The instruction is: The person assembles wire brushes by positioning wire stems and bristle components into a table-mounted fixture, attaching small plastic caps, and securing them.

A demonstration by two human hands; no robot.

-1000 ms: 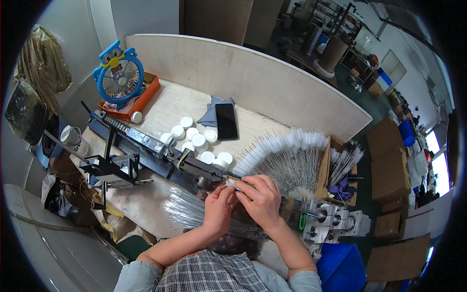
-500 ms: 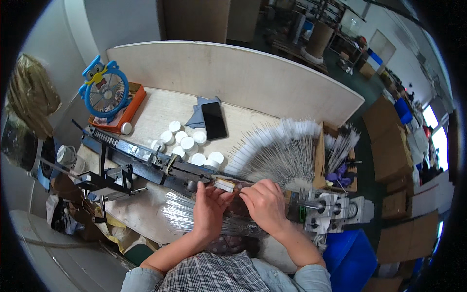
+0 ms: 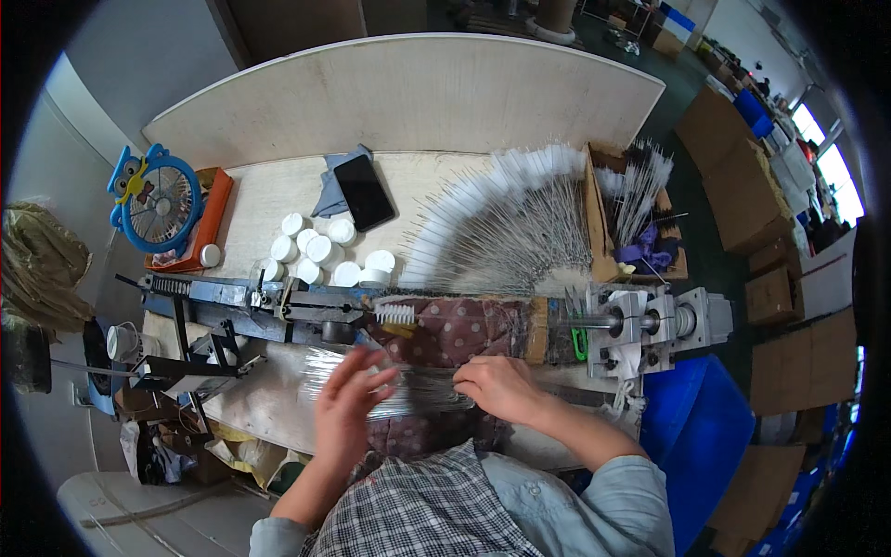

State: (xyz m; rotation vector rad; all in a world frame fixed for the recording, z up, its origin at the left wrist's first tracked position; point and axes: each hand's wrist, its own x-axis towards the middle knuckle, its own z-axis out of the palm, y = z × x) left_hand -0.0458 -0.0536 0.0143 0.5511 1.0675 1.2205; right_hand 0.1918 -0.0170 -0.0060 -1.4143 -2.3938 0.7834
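Note:
My left hand [image 3: 348, 399] is raised with its fingers apart, empty, over the left end of a bundle of shiny thin metal wires [image 3: 413, 395]. My right hand [image 3: 506, 385] reaches to the right end of that bundle, thumb and fingertips pinched together; whatever is between them is too small to make out. Just beyond the hands, a small white-bristled brush [image 3: 396, 314] lies along the machine's line, a yellowish piece [image 3: 399, 330] under it. A brown dotted cloth [image 3: 455, 325] covers the middle of the long bench machine [image 3: 325, 306].
Wire-stemmed white brushes [image 3: 520, 213] fan out at the back, beside a cardboard box [image 3: 603, 223] of more brushes. Round white tubs [image 3: 320, 251], a phone [image 3: 365, 192] and a blue fan [image 3: 160, 206] stand left. A metal chuck unit [image 3: 640, 320] is at right, above a blue bin [image 3: 696, 436].
My hands have parted and come back from the machine toward me. The left has opened beside the wires; the right has moved down onto the bundle. The whole view has shifted too.

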